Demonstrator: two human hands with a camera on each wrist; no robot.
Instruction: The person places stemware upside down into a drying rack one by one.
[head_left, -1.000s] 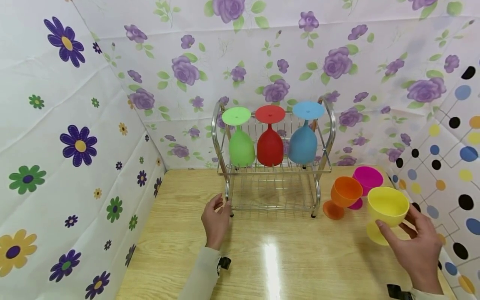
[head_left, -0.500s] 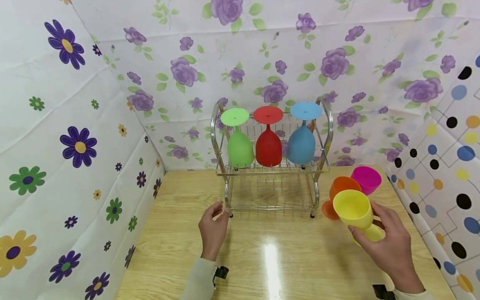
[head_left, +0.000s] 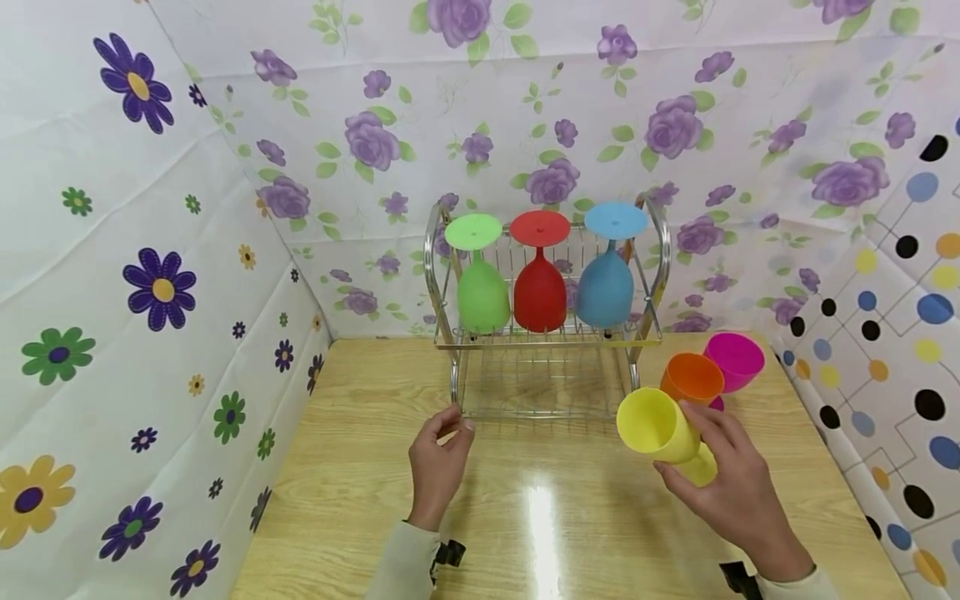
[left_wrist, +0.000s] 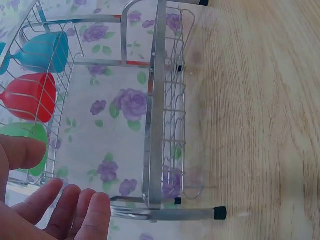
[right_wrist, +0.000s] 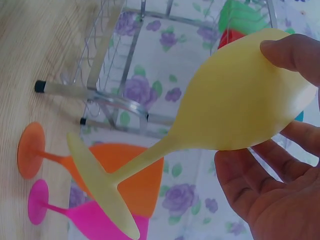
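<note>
My right hand [head_left: 731,483] holds a yellow goblet [head_left: 651,423] by its bowl, thumb on one side and fingers on the other. The goblet is tilted, its mouth turned toward the left and its foot to the lower right. In the right wrist view the goblet's stem [right_wrist: 145,159] and foot slant to the lower left, in front of the orange goblet [right_wrist: 130,175]. My left hand [head_left: 438,467] is near the front left leg of the metal rack [head_left: 547,343], fingers loosely bent with nothing between them. In the left wrist view thumb and fingers [left_wrist: 70,210] are apart.
Upside down on the rack's upper shelf stand a green goblet [head_left: 482,292], a red goblet [head_left: 540,292] and a blue goblet [head_left: 605,287]. A magenta goblet [head_left: 735,360] stands upright behind the orange one, right of the rack. Patterned cloth [head_left: 375,208] surrounds the wooden table [head_left: 360,517].
My right hand has carried the yellow goblet leftward, past the front of the orange one, and the goblet has tipped over more. The left hand has stayed nearly in place beside the rack.
</note>
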